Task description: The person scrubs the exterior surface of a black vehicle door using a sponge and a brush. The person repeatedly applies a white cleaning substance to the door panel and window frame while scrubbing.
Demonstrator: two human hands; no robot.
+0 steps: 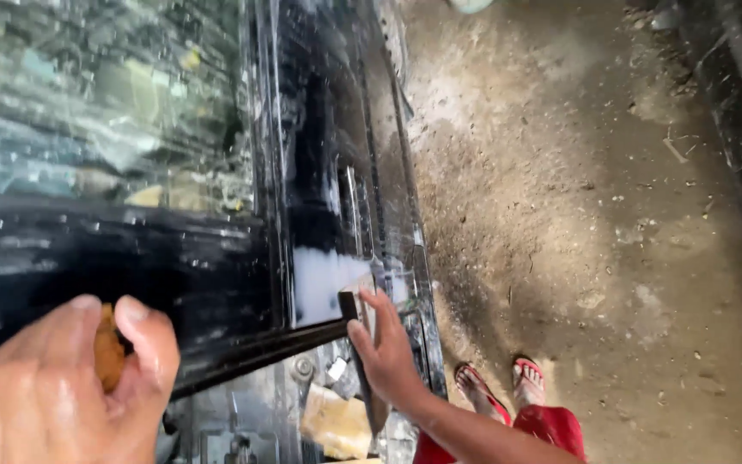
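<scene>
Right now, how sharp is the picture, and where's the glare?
Head view: the left hand with its sponge is motion-blurred; the right hand on the door edge is sharper; reflections streak the black car door; sunlight dapples the dirt ground.

left hand (62, 387) grips sponge (109, 352); right hand (384, 348) holds car door (319, 172)

Sunlit, stained dirt ground (577, 215)
</scene>
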